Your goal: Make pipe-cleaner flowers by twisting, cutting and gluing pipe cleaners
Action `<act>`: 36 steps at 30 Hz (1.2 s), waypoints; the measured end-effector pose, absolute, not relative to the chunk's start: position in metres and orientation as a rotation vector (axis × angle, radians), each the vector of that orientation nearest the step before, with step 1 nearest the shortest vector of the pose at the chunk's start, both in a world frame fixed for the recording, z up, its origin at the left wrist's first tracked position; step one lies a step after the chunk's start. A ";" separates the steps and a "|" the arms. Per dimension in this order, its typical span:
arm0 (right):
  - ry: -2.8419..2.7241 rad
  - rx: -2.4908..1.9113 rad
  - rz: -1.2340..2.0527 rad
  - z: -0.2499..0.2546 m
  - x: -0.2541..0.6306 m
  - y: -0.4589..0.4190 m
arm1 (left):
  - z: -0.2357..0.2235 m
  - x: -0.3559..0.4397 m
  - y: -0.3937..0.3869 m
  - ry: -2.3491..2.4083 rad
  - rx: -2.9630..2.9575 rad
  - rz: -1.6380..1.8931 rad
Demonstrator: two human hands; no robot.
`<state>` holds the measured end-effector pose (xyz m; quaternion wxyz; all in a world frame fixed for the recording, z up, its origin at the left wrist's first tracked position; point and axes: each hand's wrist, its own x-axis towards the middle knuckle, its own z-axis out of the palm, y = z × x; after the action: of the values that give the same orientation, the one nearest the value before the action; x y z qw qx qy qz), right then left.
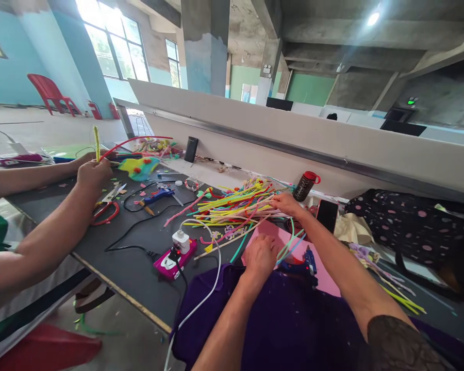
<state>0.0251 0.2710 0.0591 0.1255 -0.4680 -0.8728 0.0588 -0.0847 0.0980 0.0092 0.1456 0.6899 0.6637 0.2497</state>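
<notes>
A worker's right hand [288, 204] reaches across a dark tabletop [133, 268] to the right end of a loose pile of pipe cleaners [232, 206], its fingers drawn narrow at the tips of the stems; whether they pinch any cannot be told. The pile lies at mid-table, beyond the near edge, most stems running roughly left to right, an arrangement that probably lets single ones be drawn out by an end. Nearer, the left hand [261, 255] rests palm down with fingers bent over a pink sheet [325, 270], perhaps to steady it; pale green and blue stems [292, 242] arc beside the fingertips, though a hold on them cannot be confirmed. A blue glue gun [310, 263] lies on the sheet, just right of that hand, likely for easy reach. A purple power strip [164, 265] sits to the left, a white plug [181, 240] standing in it, presumably close by so that cords reach. At far left, a co-worker's hand [93, 175] grips an upright yellow stem [97, 141] near red-handled scissors [106, 212].
</notes>
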 end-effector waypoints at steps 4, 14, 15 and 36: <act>-2.547 -1.365 0.240 0.063 0.024 0.267 | 0.023 -0.086 0.113 1.951 2.139 0.791; -2.733 -1.302 0.076 0.068 0.031 0.262 | -0.015 -0.094 0.159 2.078 2.079 0.761; -2.746 -1.319 0.059 0.067 0.033 0.262 | -0.019 -0.094 0.161 2.097 2.048 0.753; -2.736 -1.540 -0.005 0.033 0.056 0.261 | -0.023 -0.099 0.164 2.077 2.098 0.623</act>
<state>0.0560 0.2606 0.0326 0.0010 -0.4906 -0.8714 -0.0017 -0.0992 0.1635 -0.0235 0.0622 0.6940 0.6869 0.2062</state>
